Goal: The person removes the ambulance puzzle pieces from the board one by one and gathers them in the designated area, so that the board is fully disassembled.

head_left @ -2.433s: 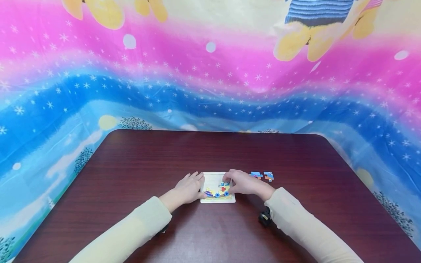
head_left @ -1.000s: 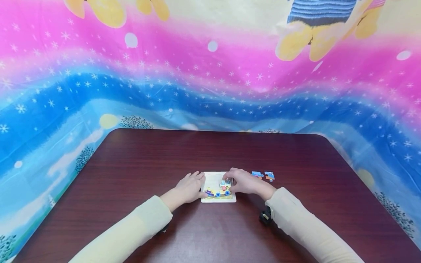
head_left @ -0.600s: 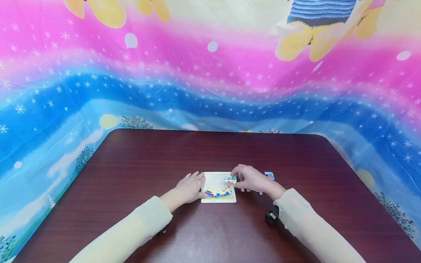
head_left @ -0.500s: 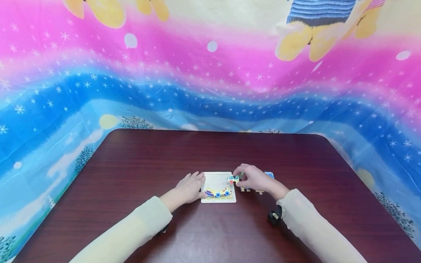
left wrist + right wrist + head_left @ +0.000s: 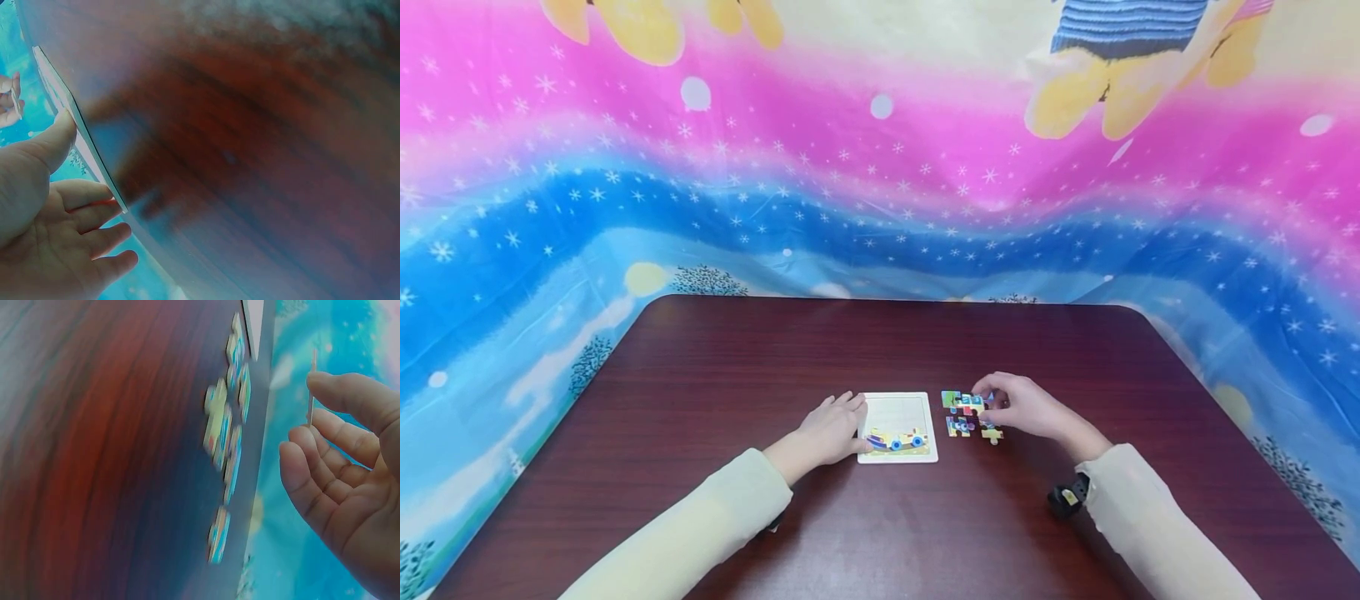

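A pale, square puzzle tray (image 5: 887, 410) lies on the table, with joined pieces of a yellow vehicle picture (image 5: 897, 441) along its near side. My left hand (image 5: 829, 429) rests at the tray's left edge, fingers extended; in the left wrist view its thumb (image 5: 59, 140) presses on the tray's top. Right of the tray, my right hand (image 5: 1018, 404) pinches a puzzle piece (image 5: 972, 404) with a vehicle cab on it between thumb and fingers. The right wrist view shows this piece (image 5: 312, 394) edge-on, raised above the table.
Several loose puzzle pieces lie beneath and beside the right hand, among them a green-and-blue one (image 5: 951, 398) and a yellow one (image 5: 992, 435). The dark wooden table (image 5: 737, 358) ends at a colourful curtain (image 5: 880, 183) behind.
My right hand has lifted the cab piece out of the tray and carried it right, over the loose pieces. The left hand stays at the tray.
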`<state>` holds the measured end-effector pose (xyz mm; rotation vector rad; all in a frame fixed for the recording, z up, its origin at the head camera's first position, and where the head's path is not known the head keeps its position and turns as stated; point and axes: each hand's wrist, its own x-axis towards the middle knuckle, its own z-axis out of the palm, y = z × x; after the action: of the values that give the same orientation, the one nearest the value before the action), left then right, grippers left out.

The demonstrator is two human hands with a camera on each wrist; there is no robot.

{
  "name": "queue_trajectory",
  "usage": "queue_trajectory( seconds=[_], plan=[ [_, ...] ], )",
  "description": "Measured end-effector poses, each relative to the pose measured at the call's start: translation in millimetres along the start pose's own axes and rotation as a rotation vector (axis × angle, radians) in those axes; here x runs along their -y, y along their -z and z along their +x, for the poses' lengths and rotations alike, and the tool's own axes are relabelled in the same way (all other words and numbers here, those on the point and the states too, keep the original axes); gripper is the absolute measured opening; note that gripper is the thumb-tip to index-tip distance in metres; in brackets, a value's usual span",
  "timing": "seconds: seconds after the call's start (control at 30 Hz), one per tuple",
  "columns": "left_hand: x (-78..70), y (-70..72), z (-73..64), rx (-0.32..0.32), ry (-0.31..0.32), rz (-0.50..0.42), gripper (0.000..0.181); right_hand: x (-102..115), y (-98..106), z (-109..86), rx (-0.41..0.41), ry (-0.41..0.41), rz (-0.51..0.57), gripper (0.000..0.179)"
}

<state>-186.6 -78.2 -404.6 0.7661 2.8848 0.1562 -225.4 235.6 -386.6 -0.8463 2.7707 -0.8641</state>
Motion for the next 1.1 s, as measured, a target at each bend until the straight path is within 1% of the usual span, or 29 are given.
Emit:
queue_trajectory(
  seconds=[0.1,0.27,0.37,0.57,0.77,1.0,1.1],
  plan=[
    [-0.2,0.1,0.0,0.001,0.002,-0.004,0.067,-9,5,-8.1,-0.011,-0.023,-0.012,0.026],
    [0.5,-0.2,-0.2,0.001,0.002,-0.003,0.067,-22,12,-19.8,-0.006,-0.067,-0.036,0.024],
    [0.8,-0.1,-0.3,0.001,0.002,-0.003,0.067,-28,15,-25.7,0.007,-0.081,-0.064,0.024],
    [0.9,-0.3,-0.2,0.006,-0.006,-0.001,0.067,-40,16,-34.9,0.061,-0.112,-0.098,0.025],
    [1.1,0.6,-0.6,0.002,-0.017,-0.003,0.067,-48,16,-40.3,0.08,-0.101,-0.092,0.025],
    [2.0,1.3,-1.1,0.004,-0.032,-0.007,0.067,-50,15,-45.2,0.084,-0.137,-0.089,0.025],
    [2.2,1.2,-1.5,0.01,-0.031,-0.01,0.067,-51,15,-44.8,0.085,-0.135,-0.088,0.026]
  ],
)
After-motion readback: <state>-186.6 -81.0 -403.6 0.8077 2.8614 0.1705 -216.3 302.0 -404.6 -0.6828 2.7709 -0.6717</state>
